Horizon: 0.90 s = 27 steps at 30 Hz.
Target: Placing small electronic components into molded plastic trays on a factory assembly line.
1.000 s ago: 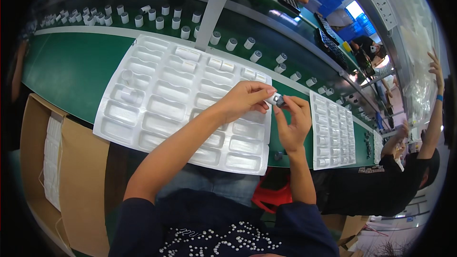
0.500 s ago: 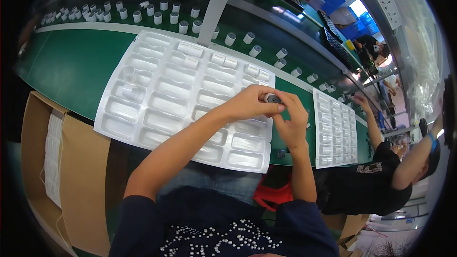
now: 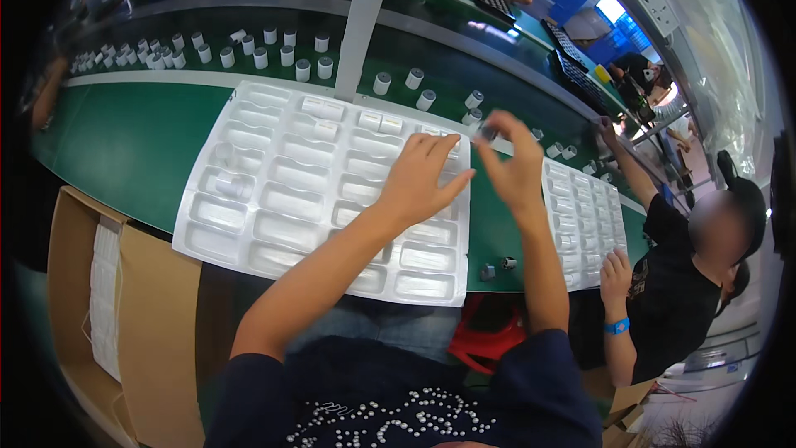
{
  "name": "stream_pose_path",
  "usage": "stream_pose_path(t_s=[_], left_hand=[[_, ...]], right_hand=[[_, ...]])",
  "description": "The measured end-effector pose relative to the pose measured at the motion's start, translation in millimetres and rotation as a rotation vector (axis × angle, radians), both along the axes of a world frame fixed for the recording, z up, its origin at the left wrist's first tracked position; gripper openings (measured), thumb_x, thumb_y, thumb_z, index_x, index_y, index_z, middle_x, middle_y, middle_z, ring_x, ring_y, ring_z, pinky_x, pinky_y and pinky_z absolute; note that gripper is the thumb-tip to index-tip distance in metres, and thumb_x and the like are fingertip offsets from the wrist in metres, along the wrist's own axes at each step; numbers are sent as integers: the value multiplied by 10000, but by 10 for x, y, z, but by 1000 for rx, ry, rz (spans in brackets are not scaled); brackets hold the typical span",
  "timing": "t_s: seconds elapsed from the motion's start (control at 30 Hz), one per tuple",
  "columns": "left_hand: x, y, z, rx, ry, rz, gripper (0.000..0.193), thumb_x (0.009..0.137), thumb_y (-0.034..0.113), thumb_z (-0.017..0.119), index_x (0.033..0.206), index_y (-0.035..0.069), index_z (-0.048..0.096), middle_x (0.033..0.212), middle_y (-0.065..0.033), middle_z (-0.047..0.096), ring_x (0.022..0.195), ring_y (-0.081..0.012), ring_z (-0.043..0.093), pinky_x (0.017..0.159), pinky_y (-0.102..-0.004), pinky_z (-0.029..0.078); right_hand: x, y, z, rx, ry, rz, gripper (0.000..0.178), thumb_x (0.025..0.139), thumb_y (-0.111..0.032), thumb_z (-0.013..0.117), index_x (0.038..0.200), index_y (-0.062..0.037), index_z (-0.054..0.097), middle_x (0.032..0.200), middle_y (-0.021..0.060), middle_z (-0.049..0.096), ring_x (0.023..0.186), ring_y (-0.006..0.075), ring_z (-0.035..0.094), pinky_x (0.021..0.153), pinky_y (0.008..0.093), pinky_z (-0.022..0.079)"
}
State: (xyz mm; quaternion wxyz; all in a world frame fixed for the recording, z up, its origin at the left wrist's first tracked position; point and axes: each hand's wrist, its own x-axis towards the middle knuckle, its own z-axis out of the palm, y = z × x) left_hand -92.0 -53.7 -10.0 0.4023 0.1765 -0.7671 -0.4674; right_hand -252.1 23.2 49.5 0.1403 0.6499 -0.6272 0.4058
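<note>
My left hand [image 3: 421, 176] is over the right part of a white moulded tray [image 3: 264, 152], palm down with its fingers apart. Its fingertips are by the white cylinders [image 3: 430, 130] in the tray's far right compartment; I see nothing in its grasp. To the right, my right hand [image 3: 517, 168] is raised near the belt's edge, with thumb and fingers pinching a small dark piece [image 3: 487, 132]. Motion smears this piece, so its exact kind is unclear. More white cylinders [image 3: 380, 122] lie in the tray's far compartments. Many of the others hold nothing.
Grey-topped white cylinders [image 3: 260, 58] stand along a green belt [image 3: 365, 58] behind a metal post [image 3: 362, 33]. Two small dark parts [image 3: 488, 272] lie right of the tray. A co-worker [image 3: 663, 282] sits at the right by another tray [image 3: 583, 220]. An open cardboard box [image 3: 157, 323] stands left.
My hands have come apart from the grey-ended white cylinder they held together. The left has opened over the tray; the right has risen slightly with a dark piece. The co-worker's near arm has lowered.
</note>
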Motion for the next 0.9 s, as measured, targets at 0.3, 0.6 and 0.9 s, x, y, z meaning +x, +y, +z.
stream_pose_path(t_s=[0.3,0.6,0.9], left_hand=[[-136,-2,-320,-656,-302,190,611,871,362,639,1361,32,486,1485,-293,295,1385,-458,270,1116,-512,273],[-263,-25,-283,-756,-600,118,590,920,490,519,1361,97,525,1453,-287,358,1380,-437,290,1126,-551,205],[-160,-485,-334,-513,-287,4,342,839,16,521,1174,-2,582,1205,-220,510,1140,-390,484,1001,-426,400]], right_hand=[[-2185,-854,-691,417,11,-518,448,773,-223,745,1154,-22,622,1033,175,703,994,325,674,848,391,531],[-2613,-691,-423,386,-117,-469,451,799,-248,678,1188,-25,628,1126,199,670,1047,343,644,912,399,512],[-2725,-395,-486,978,-254,-339,519,684,-51,675,1202,-74,657,1072,165,690,999,286,660,862,347,531]])
